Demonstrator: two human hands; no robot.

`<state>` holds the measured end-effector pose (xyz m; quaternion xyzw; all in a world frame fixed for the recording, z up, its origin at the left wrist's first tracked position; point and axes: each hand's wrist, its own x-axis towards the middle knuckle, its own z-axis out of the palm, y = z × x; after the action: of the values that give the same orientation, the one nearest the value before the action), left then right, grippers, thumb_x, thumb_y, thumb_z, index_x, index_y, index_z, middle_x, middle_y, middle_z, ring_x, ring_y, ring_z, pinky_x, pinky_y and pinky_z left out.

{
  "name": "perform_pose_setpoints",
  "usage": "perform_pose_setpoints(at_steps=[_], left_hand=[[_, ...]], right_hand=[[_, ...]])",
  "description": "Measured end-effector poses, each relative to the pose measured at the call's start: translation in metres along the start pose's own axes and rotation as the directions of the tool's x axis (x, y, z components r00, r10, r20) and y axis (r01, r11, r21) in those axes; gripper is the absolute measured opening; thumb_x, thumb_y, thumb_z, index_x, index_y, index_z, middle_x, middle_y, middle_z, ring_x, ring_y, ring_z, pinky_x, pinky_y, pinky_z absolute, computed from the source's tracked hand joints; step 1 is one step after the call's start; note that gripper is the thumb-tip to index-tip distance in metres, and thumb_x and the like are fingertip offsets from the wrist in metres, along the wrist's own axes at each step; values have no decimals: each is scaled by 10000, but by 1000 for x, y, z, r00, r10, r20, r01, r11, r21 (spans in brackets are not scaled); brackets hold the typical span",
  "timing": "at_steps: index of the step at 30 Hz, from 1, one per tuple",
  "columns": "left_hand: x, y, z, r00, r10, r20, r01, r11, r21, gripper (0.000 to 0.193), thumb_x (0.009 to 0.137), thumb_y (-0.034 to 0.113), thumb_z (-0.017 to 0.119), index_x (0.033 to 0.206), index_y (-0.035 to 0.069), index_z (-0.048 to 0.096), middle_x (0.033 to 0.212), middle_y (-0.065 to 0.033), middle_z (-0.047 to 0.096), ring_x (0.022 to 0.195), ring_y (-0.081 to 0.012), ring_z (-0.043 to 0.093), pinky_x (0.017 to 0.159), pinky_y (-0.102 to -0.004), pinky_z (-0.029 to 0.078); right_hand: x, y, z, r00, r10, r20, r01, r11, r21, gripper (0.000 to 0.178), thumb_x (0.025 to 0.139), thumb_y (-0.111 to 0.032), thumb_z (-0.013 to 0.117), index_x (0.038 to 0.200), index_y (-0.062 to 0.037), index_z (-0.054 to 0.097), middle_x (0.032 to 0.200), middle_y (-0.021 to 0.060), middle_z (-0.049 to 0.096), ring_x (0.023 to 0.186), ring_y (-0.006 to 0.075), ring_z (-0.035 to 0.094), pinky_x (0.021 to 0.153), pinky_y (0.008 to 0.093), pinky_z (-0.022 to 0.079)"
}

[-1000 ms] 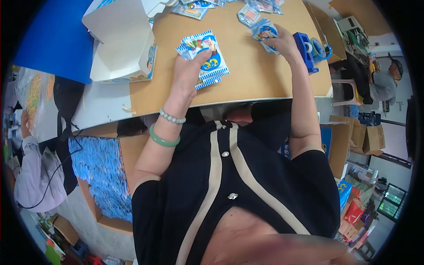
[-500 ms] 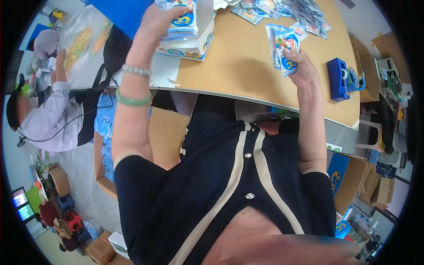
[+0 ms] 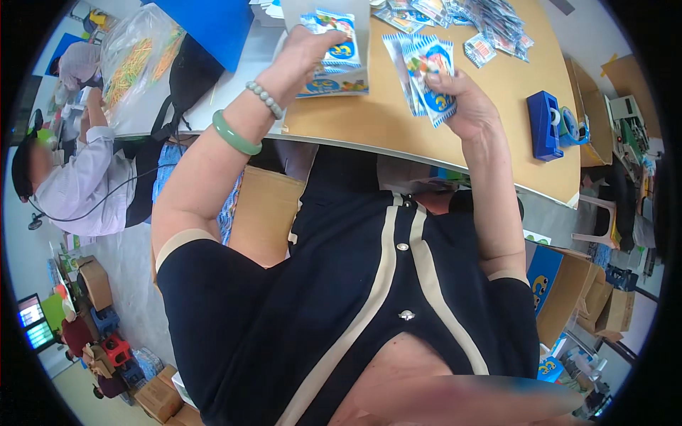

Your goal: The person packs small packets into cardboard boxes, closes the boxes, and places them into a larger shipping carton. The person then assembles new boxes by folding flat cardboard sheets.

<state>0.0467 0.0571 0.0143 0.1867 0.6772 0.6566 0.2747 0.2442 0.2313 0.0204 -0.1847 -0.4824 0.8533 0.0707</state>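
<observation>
My left hand [image 3: 307, 55], wearing a beaded bracelet and a green bangle, grips small blue-and-white snack packets [image 3: 339, 53] at an open white carton [image 3: 334, 86]. The thumb lies over the top packet, and the fingers beneath are hidden. On the right, my right hand [image 3: 470, 103] is closed on a few more packets [image 3: 433, 78], fanned out above the table [image 3: 398, 131]. Thumb and fingers pinch them at their right edge. Beyond that hand, a loose pile of similar packets [image 3: 490, 25] lies at the far side.
A blue tape dispenser [image 3: 545, 128] stands near the table's right end, beside tape rolls [image 3: 568, 128]. Far left are a blue board [image 3: 209, 28], a black bag [image 3: 192, 78] and a clear plastic bag of coloured sticks [image 3: 135, 64]. A person [image 3: 85, 177] sits left; a cardboard box [image 3: 266, 213] stands below the table edge.
My left hand and the carton have shifted right, and the hand sits lower over the carton. My right hand has moved a little left with its packets, which are more fanned out.
</observation>
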Motion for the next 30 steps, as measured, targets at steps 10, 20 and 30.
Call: perform_pose_setpoints(at_steps=[10, 20, 30], left_hand=[[-5, 28, -12, 994, 51, -94, -54, 998, -32, 334, 823, 70, 697, 1065, -143, 608, 1008, -199, 688, 823, -266, 713, 667, -371, 593], [-8, 19, -58, 998, 30, 60, -16, 975, -224, 430, 882, 158, 697, 1227, -58, 559, 1132, -183, 669, 956, -253, 702, 765, -350, 614], [-70, 47, -49, 980, -178, -93, 153, 962, -227, 374, 898, 120, 668, 1205, -68, 566, 1115, -188, 675, 941, -259, 707, 780, -374, 616]], right_hand=[[64, -2, 106, 982, -182, 56, 187, 974, -126, 384, 785, -110, 772, 1117, -3, 612, 1051, 97, 693, 903, 188, 693, 837, 352, 555], [76, 0, 122, 893, -437, 106, 448, 849, -278, 377, 754, -37, 732, 1101, 28, 600, 911, 81, 678, 782, 172, 649, 682, 306, 527], [53, -37, 99, 963, -263, 66, 268, 959, -94, 330, 749, 2, 702, 1066, 37, 618, 929, 71, 680, 792, 178, 659, 707, 309, 535]])
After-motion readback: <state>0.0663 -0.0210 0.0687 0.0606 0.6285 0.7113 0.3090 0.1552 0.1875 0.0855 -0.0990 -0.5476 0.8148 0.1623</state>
